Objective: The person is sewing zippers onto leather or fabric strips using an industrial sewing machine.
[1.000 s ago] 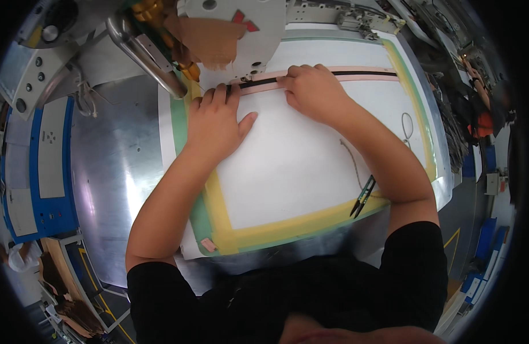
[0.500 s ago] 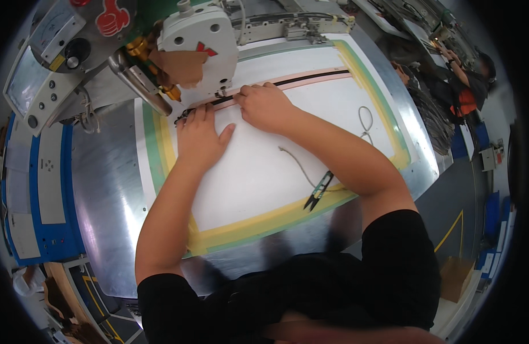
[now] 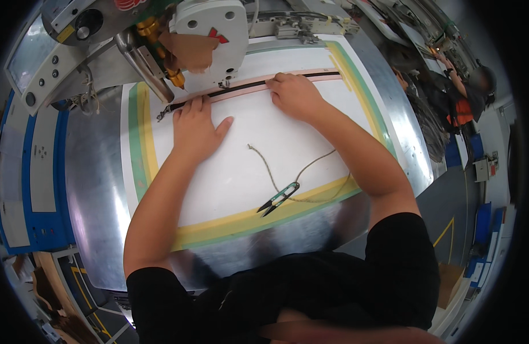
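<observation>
A black zipper-like strip (image 3: 247, 83) on a pink band crosses a white sheet (image 3: 230, 160) edged with yellow and green tape, with a metal pull (image 3: 162, 112) at its left end. My left hand (image 3: 195, 126) presses its fingertips on the strip, fingers laid out and thumb apart. Farther right, my right hand (image 3: 296, 97) rests curved, separated fingers on the same strip. Between them, a machine head (image 3: 210, 34) with a gold nozzle (image 3: 175, 77) overhangs the strip. Thread snips (image 3: 279, 198) on a thin cord lie below my hands, near the sheet's front.
A metal table (image 3: 95, 189) surrounds the sheet. At far left stands a blue-framed panel (image 3: 43, 160), below a control box (image 3: 38, 80). A rail mechanism (image 3: 302, 31) runs along the back. A co-worker (image 3: 468, 97) is at another machine on the right.
Since half a second ago my right hand has slid rightward along the strip, away from my left hand. The snips show farther left, with more cord visible. The view has shifted slightly.
</observation>
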Tool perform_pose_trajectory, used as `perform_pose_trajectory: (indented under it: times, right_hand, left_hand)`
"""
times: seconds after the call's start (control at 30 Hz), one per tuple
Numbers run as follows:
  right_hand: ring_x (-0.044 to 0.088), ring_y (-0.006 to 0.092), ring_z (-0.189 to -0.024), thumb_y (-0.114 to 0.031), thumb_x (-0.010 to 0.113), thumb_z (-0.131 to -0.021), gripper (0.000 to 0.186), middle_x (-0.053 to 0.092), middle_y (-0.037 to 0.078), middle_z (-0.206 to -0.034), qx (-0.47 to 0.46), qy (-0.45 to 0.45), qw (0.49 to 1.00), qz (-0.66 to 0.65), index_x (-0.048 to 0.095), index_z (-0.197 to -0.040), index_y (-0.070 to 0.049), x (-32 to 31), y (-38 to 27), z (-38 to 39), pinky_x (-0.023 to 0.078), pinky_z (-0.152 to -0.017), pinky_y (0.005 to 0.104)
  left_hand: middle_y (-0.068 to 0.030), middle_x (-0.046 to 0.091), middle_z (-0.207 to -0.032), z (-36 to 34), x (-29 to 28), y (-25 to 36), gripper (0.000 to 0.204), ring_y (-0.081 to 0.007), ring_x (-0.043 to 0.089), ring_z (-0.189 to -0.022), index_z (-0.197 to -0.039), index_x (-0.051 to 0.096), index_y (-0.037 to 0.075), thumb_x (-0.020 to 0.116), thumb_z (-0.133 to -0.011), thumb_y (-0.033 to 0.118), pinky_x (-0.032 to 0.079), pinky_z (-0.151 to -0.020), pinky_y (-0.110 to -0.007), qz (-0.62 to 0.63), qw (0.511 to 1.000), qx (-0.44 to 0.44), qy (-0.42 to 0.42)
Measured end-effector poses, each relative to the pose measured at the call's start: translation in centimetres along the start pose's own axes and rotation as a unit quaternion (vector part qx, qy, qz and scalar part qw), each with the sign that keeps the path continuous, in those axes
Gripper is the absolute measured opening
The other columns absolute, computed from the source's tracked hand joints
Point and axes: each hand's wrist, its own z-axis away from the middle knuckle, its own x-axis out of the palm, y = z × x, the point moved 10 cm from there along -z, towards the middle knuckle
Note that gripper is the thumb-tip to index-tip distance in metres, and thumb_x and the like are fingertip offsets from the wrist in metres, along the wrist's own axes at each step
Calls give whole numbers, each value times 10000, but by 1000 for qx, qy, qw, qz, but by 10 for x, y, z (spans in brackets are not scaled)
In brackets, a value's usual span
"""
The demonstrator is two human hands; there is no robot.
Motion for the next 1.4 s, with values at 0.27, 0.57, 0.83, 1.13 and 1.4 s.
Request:
perform_pose_trajectory:
  times: [0.27, 0.57, 0.83, 1.13, 1.4]
  right_hand:
    - [677, 311, -1107, -140, 626, -910, 342, 696, 121, -1163, -23, 3, 1000, -17, 708, -1226, -39, -6, -6, 2, 539, -955, 449]
    - [683, 287, -1101, -153, 625, -906, 321, 703, 99, -1138, -31, 2, 999, -16, 720, -1198, -61, 2, 5, 2, 540, -927, 424]
    - [681, 271, -1121, -177, 609, -946, 319, 705, 83, -1169, -18, 0, 1000, -11, 719, -1229, -79, 0, 44, 20, 533, -947, 418]
    - [681, 347, -1074, -175, 600, -984, 309, 711, 129, -1165, 29, 24, 998, -46, 718, -1239, -48, -25, 139, 57, 548, -938, 445]
    - [695, 308, -1075, -217, 591, -993, 333, 710, 114, -1153, 10, 12, 1000, -9, 720, -1256, -60, -19, 132, 58, 545, -953, 436]
  left_hand:
    - [-159, 601, -1390, -21, 12, 46, 754, -317, 542, -1315, -1387, 588, -33, 692, -911, 542, 401, -1074, -485, 12, 999, 28, 24]
    - [-146, 606, -1392, -38, 27, 78, 771, -307, 553, -1294, -1407, 583, -23, 689, -908, 555, 406, -1065, -482, -9, 1000, 25, 1]
    - [-163, 576, -1460, -45, 30, 89, 753, -344, 527, -1354, -1449, 558, 5, 680, -928, 535, 376, -1133, -532, 4, 999, 5, -34]
    - [-159, 589, -1428, -46, 30, 94, 768, -330, 548, -1326, -1415, 584, -12, 683, -916, 565, 396, -1094, -508, -33, 999, -11, -10]
    - [-165, 592, -1428, -67, 43, 143, 764, -331, 545, -1333, -1402, 589, -23, 687, -915, 556, 400, -1108, -491, -4, 1000, 12, 2]
